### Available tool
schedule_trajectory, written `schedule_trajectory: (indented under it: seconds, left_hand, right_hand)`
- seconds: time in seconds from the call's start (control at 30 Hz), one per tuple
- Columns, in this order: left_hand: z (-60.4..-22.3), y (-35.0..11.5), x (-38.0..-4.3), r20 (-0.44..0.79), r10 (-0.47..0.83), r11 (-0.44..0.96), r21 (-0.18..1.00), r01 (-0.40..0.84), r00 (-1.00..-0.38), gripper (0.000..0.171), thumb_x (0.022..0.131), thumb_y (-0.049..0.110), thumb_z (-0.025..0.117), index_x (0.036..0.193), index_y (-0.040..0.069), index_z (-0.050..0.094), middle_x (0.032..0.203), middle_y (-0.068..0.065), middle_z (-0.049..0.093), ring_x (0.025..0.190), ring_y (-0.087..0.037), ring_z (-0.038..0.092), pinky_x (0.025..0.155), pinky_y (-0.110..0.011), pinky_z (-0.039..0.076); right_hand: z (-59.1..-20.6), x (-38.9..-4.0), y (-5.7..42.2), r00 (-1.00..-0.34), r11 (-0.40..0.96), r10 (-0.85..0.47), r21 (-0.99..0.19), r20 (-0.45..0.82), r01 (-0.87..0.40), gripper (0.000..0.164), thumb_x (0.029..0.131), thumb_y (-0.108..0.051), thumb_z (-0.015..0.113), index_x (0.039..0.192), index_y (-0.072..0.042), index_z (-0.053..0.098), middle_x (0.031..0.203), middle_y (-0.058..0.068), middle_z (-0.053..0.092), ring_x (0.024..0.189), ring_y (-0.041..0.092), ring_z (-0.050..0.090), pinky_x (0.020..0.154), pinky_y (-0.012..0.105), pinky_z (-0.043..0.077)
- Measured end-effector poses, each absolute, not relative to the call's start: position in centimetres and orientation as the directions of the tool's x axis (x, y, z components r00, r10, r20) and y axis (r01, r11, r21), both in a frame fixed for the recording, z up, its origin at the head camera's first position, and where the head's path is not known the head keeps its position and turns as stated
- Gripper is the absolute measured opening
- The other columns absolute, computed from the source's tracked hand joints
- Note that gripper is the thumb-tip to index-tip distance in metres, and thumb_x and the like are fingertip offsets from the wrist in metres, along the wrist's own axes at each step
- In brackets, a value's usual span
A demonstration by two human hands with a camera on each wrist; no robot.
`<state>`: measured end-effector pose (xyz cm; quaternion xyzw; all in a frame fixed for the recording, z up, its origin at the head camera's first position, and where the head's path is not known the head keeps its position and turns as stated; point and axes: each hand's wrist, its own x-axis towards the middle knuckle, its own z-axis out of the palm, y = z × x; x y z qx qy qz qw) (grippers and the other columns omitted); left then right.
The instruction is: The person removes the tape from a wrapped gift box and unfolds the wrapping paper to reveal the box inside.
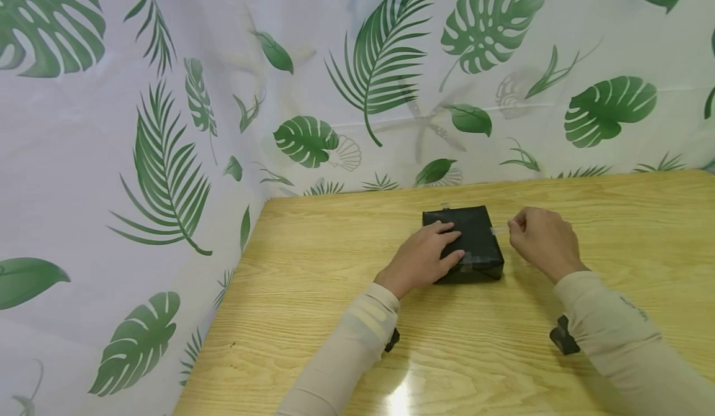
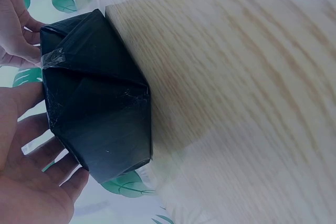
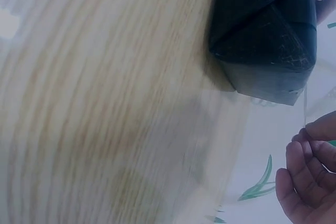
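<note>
A black-wrapped box (image 1: 475, 226) lies flat on the wooden table, its folded end flaps facing me. My left hand (image 1: 421, 254) rests on its top left part with the fingers spread. To the right of the box, my right hand (image 1: 544, 239) pinches the end of a clear tape strip (image 1: 499, 230) between thumb and forefinger. That strip stretches from the box's right top edge to the fingertips. In the right wrist view the tape (image 3: 305, 103) shows as a thin line. Clear tape (image 2: 53, 57) also sits over the front fold in the left wrist view.
The wood-grain table (image 1: 313, 316) extends on all sides of the box. A white curtain with green leaves (image 1: 391, 62) hangs along the table's back and left edges. A small clear tape tab (image 1: 445, 205) sticks up at the box's far edge.
</note>
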<state>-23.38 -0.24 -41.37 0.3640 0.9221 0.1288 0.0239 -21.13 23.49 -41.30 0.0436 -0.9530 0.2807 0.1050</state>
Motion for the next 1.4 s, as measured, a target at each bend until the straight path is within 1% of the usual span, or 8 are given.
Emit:
schedule_trajectory:
  seconds: [0.27, 0.37, 0.5, 0.7, 0.87, 1.03, 1.23, 1.4]
  left_hand:
    - [-41.3, -0.2, -23.4, 0.053, 0.675, 0.705, 0.248, 0.664, -0.736, 0.047, 0.108, 0.036, 0.052, 0.148, 0.012, 0.054, 0.156, -0.006, 0.044, 0.147, -0.022, 0.036, 0.119, -0.032, 0.03]
    - [-41.3, -0.2, -23.4, 0.056, 0.677, 0.702, 0.25, 0.667, -0.734, 0.047, 0.108, 0.036, 0.052, 0.148, 0.012, 0.054, 0.156, -0.007, 0.044, 0.147, -0.022, 0.036, 0.119, -0.032, 0.03]
    - [-41.3, -0.1, -23.3, 0.049, 0.676, 0.704, 0.252, 0.664, -0.735, 0.047, 0.108, 0.036, 0.052, 0.148, 0.012, 0.053, 0.156, -0.007, 0.044, 0.147, -0.022, 0.035, 0.119, -0.032, 0.03]
    - [-41.2, -0.1, -23.2, 0.047, 0.675, 0.703, 0.263, 0.661, -0.736, 0.047, 0.107, 0.035, 0.052, 0.148, 0.011, 0.054, 0.156, -0.007, 0.045, 0.147, -0.023, 0.036, 0.119, -0.032, 0.03]
    - [-41.4, -0.1, -23.3, 0.054, 0.674, 0.703, 0.262, 0.661, -0.737, 0.047, 0.107, 0.035, 0.052, 0.148, 0.012, 0.054, 0.156, -0.007, 0.045, 0.147, -0.023, 0.036, 0.119, -0.033, 0.03]
    - [-41.6, 0.0, -23.3, 0.051, 0.672, 0.709, 0.245, 0.661, -0.739, 0.047, 0.108, 0.037, 0.05, 0.148, 0.012, 0.053, 0.156, -0.006, 0.044, 0.147, -0.022, 0.036, 0.119, -0.033, 0.03]
    - [-41.7, 0.1, -23.2, 0.054, 0.677, 0.712, 0.204, 0.672, -0.734, 0.046, 0.11, 0.034, 0.045, 0.149, 0.011, 0.052, 0.156, -0.007, 0.044, 0.147, -0.022, 0.036, 0.119, -0.033, 0.03]
    - [-41.8, 0.1, -23.0, 0.09, 0.689, 0.708, 0.133, 0.694, -0.72, 0.043, 0.111, 0.028, 0.041, 0.147, 0.009, 0.054, 0.153, -0.008, 0.048, 0.144, -0.022, 0.042, 0.119, -0.032, 0.031]
  right_hand:
    - [-41.1, -21.1, 23.9, -0.976, 0.834, -0.034, -0.532, 0.216, -0.146, 0.029, 0.101, -0.014, 0.055, 0.098, 0.01, 0.07, 0.07, 0.01, 0.067, 0.05, 0.018, 0.052, 0.044, 0.034, 0.041]
    - [-41.0, -21.3, 24.2, -0.976, 0.832, -0.036, -0.535, 0.215, -0.148, 0.03, 0.1, -0.015, 0.057, 0.098, 0.011, 0.071, 0.074, 0.013, 0.069, 0.053, 0.019, 0.056, 0.047, 0.038, 0.046]
    - [-41.0, -21.6, 24.6, -0.978, 0.824, -0.04, -0.548, 0.203, -0.147, 0.032, 0.101, -0.017, 0.058, 0.101, 0.012, 0.071, 0.085, 0.021, 0.071, 0.062, 0.025, 0.063, 0.055, 0.047, 0.053]
    - [-40.8, -21.5, 25.4, -0.983, 0.817, -0.03, -0.562, 0.182, -0.129, 0.033, 0.101, -0.016, 0.056, 0.105, 0.014, 0.07, 0.092, 0.026, 0.071, 0.065, 0.028, 0.065, 0.057, 0.05, 0.053]
    - [-40.8, -21.4, 25.7, -0.982, 0.817, -0.016, -0.564, 0.191, -0.123, 0.038, 0.103, -0.022, 0.057, 0.105, 0.013, 0.071, 0.092, 0.025, 0.071, 0.069, 0.031, 0.066, 0.06, 0.054, 0.053]
    - [-40.8, -21.2, 25.7, -0.98, 0.813, -0.01, -0.569, 0.199, -0.124, 0.041, 0.104, -0.029, 0.057, 0.102, 0.01, 0.072, 0.089, 0.021, 0.071, 0.072, 0.032, 0.066, 0.064, 0.054, 0.053]
    - [-40.5, -21.1, 25.5, -0.976, 0.812, -0.016, -0.566, 0.219, -0.141, 0.041, 0.104, -0.029, 0.057, 0.101, 0.01, 0.071, 0.088, 0.021, 0.071, 0.071, 0.03, 0.066, 0.062, 0.052, 0.053]
    - [-40.4, -21.1, 25.5, -0.976, 0.816, -0.016, -0.561, 0.215, -0.137, 0.041, 0.103, -0.028, 0.057, 0.101, 0.01, 0.071, 0.088, 0.02, 0.071, 0.07, 0.03, 0.066, 0.062, 0.052, 0.053]
